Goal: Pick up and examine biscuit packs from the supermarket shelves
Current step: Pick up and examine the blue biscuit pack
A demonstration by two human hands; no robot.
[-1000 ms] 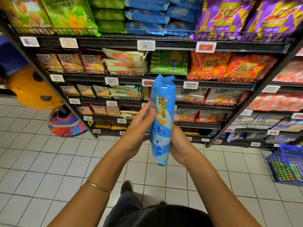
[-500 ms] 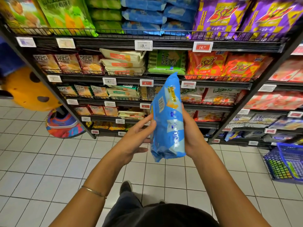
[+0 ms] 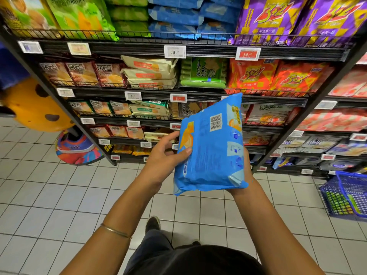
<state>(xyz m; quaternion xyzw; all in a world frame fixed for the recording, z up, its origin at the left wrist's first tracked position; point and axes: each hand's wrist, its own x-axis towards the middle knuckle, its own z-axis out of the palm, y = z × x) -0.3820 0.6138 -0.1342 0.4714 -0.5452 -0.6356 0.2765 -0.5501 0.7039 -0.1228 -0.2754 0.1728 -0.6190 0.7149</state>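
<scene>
We are in the looking step. The blue biscuit pack (image 3: 210, 147) is up in front of the shelves (image 3: 208, 49), with its bar code side facing us. Our left hand (image 3: 165, 157) pinches its left edge, thumb on the front. Our right hand (image 3: 249, 172) props it from behind. Its fingers are hidden, so we cannot tell its grip. Next, we think, we read it, then put it back gently.
</scene>
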